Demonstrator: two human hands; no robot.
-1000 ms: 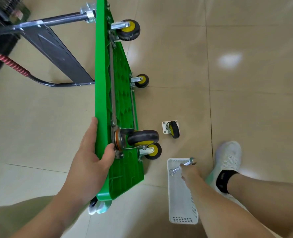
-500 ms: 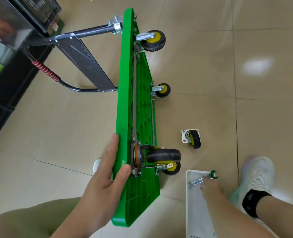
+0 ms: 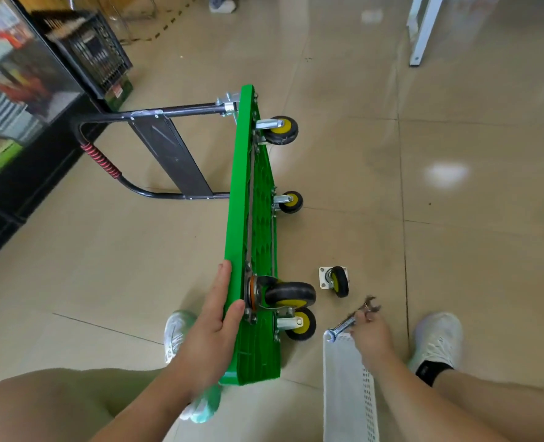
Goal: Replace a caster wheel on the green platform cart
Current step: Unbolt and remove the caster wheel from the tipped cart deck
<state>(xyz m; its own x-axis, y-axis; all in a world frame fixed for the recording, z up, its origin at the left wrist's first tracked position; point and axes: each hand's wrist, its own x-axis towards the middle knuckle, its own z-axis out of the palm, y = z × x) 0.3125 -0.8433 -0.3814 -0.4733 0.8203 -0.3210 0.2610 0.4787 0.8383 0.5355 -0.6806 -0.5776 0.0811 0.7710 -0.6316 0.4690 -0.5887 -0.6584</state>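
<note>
On the tiled floor (image 3: 455, 250), the green platform cart (image 3: 237, 199) stands on its long edge, with its underside facing your right. Your left grip (image 3: 211, 327) is clamped on the cart's upper edge, thumb just beside the large black caster (image 3: 289, 295) mounted at the near end. Your right grip (image 3: 371, 333) holds a wrench (image 3: 344, 327) over the far end of the white basket (image 3: 348, 393). One loose caster (image 3: 336, 280), with its mounting plate, lies on the floor between cart and wrench, touching neither.
</note>
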